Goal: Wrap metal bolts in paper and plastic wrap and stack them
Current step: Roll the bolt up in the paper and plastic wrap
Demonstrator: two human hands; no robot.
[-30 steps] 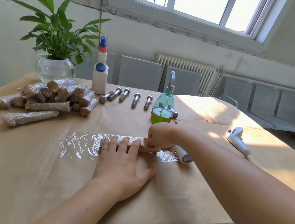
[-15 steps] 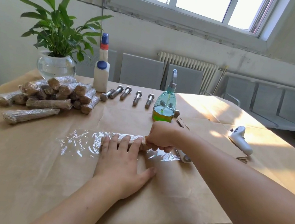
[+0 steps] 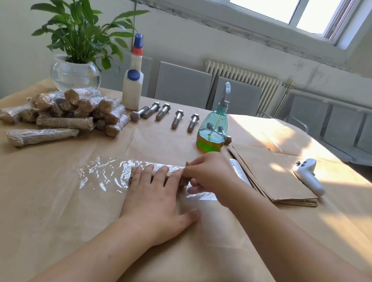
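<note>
A paper-wrapped bolt (image 3: 164, 169) lies across the far edge of a sheet of clear plastic wrap (image 3: 104, 173) on the paper-covered table. My left hand (image 3: 157, 199) lies flat, its straight fingers pressing on the bolt. My right hand (image 3: 209, 174) pinches the bolt's right end and the wrap there. Several bare metal bolts (image 3: 177, 118) lie in a row at the back. A stack of wrapped bolts (image 3: 77, 111) sits at the back left, with one wrapped bolt (image 3: 40, 136) lying apart in front of it.
A green pump bottle (image 3: 212, 130), a white glue bottle (image 3: 133, 83) and a potted plant (image 3: 75, 72) stand at the back. A pile of brown paper sheets (image 3: 278, 175), a plastic-wrap roll (image 3: 238, 169) and a white controller (image 3: 309, 175) lie right.
My right hand has shifted slightly at the bolt's right end, its fingers now working the wrap there. The left hand stays pressed on the bolt. The view has tilted a little.
</note>
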